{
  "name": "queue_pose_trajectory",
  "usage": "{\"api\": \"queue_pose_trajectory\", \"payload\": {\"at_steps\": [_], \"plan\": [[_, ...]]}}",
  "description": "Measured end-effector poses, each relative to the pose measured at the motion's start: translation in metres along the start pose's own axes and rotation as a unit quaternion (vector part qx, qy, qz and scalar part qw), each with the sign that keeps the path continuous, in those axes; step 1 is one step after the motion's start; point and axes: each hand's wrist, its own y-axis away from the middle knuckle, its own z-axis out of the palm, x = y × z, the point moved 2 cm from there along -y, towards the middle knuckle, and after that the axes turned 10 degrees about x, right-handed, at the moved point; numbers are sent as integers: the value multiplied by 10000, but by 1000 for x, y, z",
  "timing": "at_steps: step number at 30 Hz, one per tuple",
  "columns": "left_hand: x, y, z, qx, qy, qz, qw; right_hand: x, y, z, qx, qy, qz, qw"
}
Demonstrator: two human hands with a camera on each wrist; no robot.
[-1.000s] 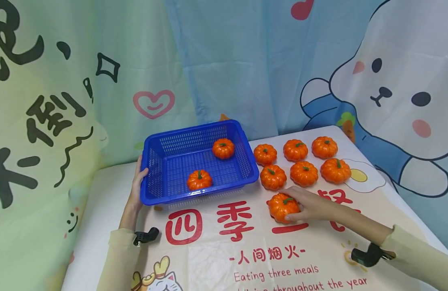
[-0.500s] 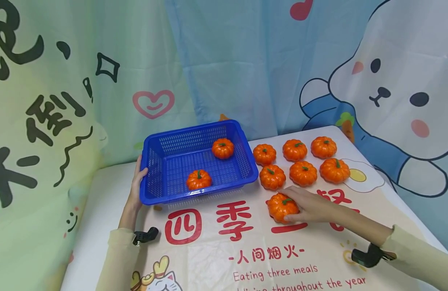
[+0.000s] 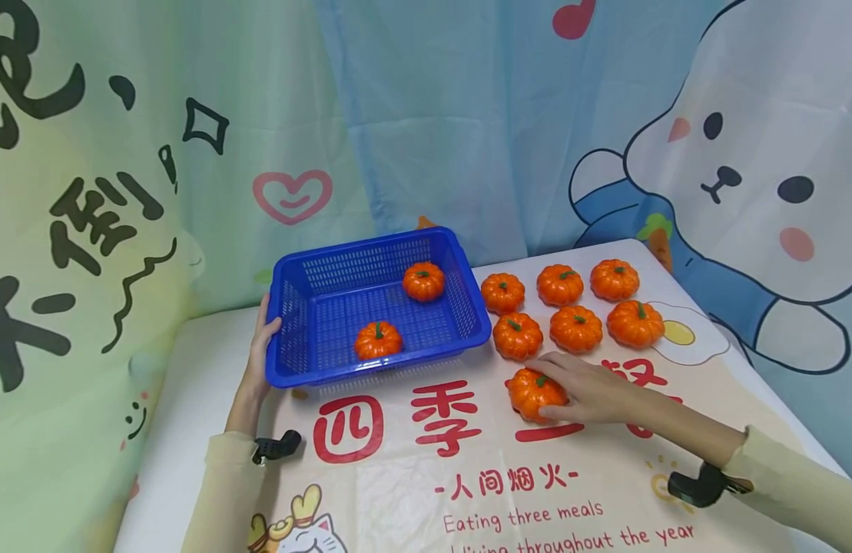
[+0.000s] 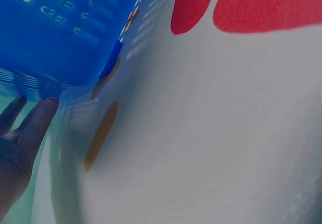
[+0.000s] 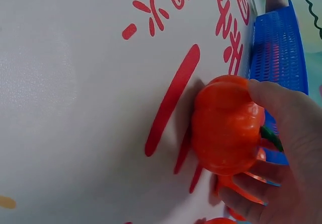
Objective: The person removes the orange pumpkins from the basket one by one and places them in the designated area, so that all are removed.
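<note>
A blue plastic basket [image 3: 398, 307] with slotted walls stands at the table's back. My left hand [image 3: 261, 346] holds its left end, thumb at the rim and fingers along the outside; in the left wrist view the fingertips [image 4: 50, 103] meet the basket wall [image 4: 60, 48]. Two small orange pumpkins lie inside, one near the back right [image 3: 423, 282] and one at the front [image 3: 378, 340]. To the right of the basket, my right hand [image 3: 588, 390] grips another orange pumpkin [image 3: 536, 395] from its right side. The right wrist view shows this pumpkin [image 5: 226, 128] between thumb and fingers, green stem toward the palm.
Several more pumpkins stand in two rows right of the basket, such as a front one [image 3: 576, 329] and a back one [image 3: 615, 279]. A printed cloth [image 3: 398, 491] covers the table. Behind it hangs a cartoon curtain [image 3: 439, 138].
The pumpkin in my right hand has turned slightly, its stem shifting a little to the left. My left hand and the basket stay in place.
</note>
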Motion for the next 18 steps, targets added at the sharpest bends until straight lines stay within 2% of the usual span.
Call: {"api": "queue_pose_trajectory", "payload": {"at_steps": [4,7,10,14,18], "plan": [[1,0,0,7,-13,-17,10000,-8,-2,-9,466,283,-457,9975],[2,0,0,-1,-23,9,10000,-18,-5,-19,978,435,-911,9901],[2,1,0,9,-75,53,10000,-29,-10,-27,1286,469,-1343,9814],[1,1,1,27,-52,45,10000,-41,-19,-35,1166,234,-1503,9815],[0,0,0,17,-7,29,10000,-51,-31,-40,754,-123,-1254,9892]]}}
